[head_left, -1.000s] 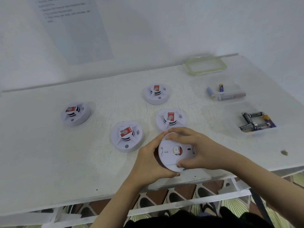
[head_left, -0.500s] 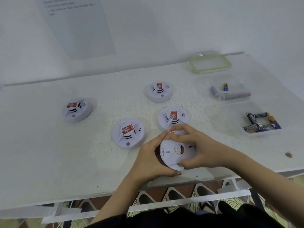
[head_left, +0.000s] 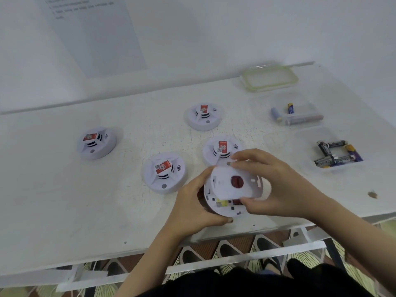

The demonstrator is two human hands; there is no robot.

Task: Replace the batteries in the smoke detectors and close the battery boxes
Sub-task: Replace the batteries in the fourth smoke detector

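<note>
Near the table's front edge I hold a white smoke detector (head_left: 216,205) upside down. My left hand (head_left: 192,209) grips its body from the left. My right hand (head_left: 276,185) pinches the round back cover (head_left: 227,187), which is lifted off and shifted up, showing yellow and red parts inside. Several other white detectors with red labels lie face up: one (head_left: 216,151) just behind my hands, one (head_left: 164,173) to the left, one (head_left: 203,116) further back, one (head_left: 96,142) at far left.
At the right stand two clear trays: one (head_left: 355,166) with several black batteries (head_left: 334,155), one (head_left: 306,110) behind it with a few batteries (head_left: 276,114). A green-rimmed lid (head_left: 270,79) lies at the back right. A paper sheet (head_left: 94,28) hangs on the wall.
The back cover has come away from the detector and my right hand has shifted it up and right, exposing the inside. The left hand still holds the body.
</note>
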